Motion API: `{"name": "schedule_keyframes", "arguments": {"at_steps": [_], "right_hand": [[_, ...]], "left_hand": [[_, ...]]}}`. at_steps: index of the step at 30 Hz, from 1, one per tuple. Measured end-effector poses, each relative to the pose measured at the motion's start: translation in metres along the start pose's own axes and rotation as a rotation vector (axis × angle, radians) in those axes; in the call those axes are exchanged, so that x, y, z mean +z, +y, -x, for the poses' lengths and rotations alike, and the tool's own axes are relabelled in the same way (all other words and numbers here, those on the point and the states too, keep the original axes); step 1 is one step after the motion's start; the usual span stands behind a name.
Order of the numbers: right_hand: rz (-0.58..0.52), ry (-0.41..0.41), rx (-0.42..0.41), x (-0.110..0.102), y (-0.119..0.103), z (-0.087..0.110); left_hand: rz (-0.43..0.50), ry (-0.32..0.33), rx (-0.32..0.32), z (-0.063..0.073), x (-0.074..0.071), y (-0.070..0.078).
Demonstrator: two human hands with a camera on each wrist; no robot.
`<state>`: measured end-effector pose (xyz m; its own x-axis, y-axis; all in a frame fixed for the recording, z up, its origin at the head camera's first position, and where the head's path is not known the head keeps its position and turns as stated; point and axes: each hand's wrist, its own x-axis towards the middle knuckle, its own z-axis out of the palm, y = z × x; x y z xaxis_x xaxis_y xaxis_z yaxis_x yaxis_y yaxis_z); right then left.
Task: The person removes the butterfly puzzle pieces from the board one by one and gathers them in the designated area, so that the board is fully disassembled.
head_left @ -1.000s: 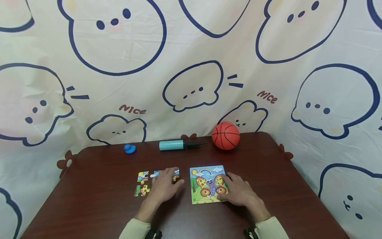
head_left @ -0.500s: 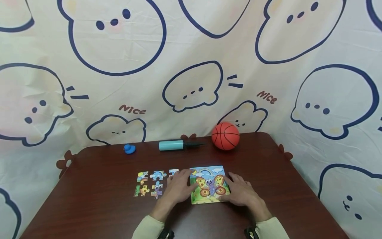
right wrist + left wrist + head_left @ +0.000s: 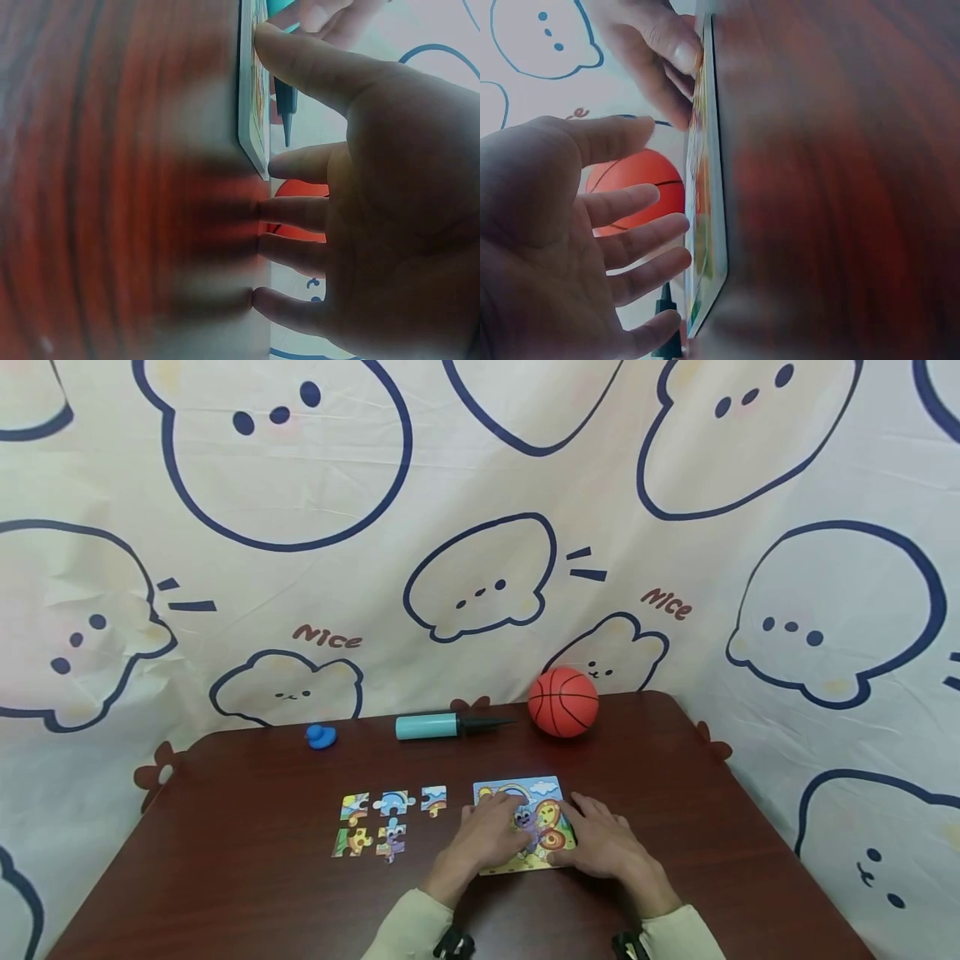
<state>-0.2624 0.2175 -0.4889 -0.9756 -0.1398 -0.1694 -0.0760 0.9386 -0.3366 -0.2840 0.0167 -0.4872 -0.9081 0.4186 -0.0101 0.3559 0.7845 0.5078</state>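
Observation:
A square butterfly jigsaw puzzle board point(image 3: 546, 787) lies flat on the table. Over its left half my left hand point(image 3: 489, 835) spreads, hiding the left wing; in the left wrist view its fingers point(image 3: 641, 240) are extended, tips at or just above the picture. My right hand point(image 3: 603, 843) rests along the board's right edge. The right wrist view has its thumb point(image 3: 300, 64) touching the board's surface and the other fingertips set down on the table beside it. Loose jigsaw pieces, such as a rainbow piece point(image 3: 393, 802) and a purple-bodied piece point(image 3: 391, 840), lie to the left of the board.
Along the back of the brown table point(image 3: 225, 893) are a blue toy duck point(image 3: 321, 737), a teal hand pump point(image 3: 427, 726) with a black nozzle, and a small red basketball point(image 3: 563, 702). A cartoon-printed cloth point(image 3: 465, 677) hangs behind and at the sides.
My left hand has moved right, from over the loose pieces onto the board's left half, uncovering the pieces. The right hand has stayed at the board's right edge.

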Motion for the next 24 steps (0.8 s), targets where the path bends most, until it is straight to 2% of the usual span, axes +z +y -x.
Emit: {"name": "schedule_keyframes", "arguments": {"at_steps": [8, 15, 24], "right_hand": [[0.003, -0.009, -0.006, 0.001, 0.002, 0.0], [0.005, -0.009, -0.001, 0.001, 0.002, 0.0], [0.018, -0.014, -0.01, -0.001, 0.001, 0.002]], "left_hand": [[-0.059, 0.003, 0.01, -0.008, 0.004, 0.006], [-0.133, 0.016, -0.006, -0.014, 0.009, 0.009], [-0.092, 0.03, -0.051, -0.02, 0.014, 0.014]]}}
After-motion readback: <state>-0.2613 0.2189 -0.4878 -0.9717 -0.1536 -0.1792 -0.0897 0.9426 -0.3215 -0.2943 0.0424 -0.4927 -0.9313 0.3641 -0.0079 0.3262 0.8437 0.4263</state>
